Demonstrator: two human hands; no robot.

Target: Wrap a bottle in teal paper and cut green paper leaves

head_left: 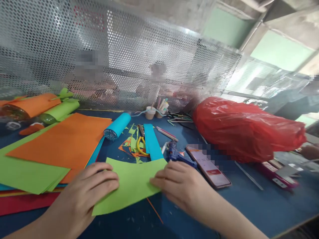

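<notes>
A green paper piece (134,182), slightly curved, is held up between both hands above the blue table (249,205). My left hand (87,192) is closed on its left end, fingers on top. My right hand (181,186) pinches the right end. Just beyond the paper lie a blue paper strip (152,142), yellow-handled scissors (141,146) and green and orange scraps (129,141). A dark blue glue gun (178,154) lies past my right hand, beside a phone (210,167).
Stacked coloured sheets (62,142) cover the left side. Paper-wrapped bottles (37,108) lie behind them; a blue roll (118,126) is nearer the middle. Cups (150,113) stand by the mesh panel (139,56). A red plastic bag (244,129) is at right, near another person's hand (310,151).
</notes>
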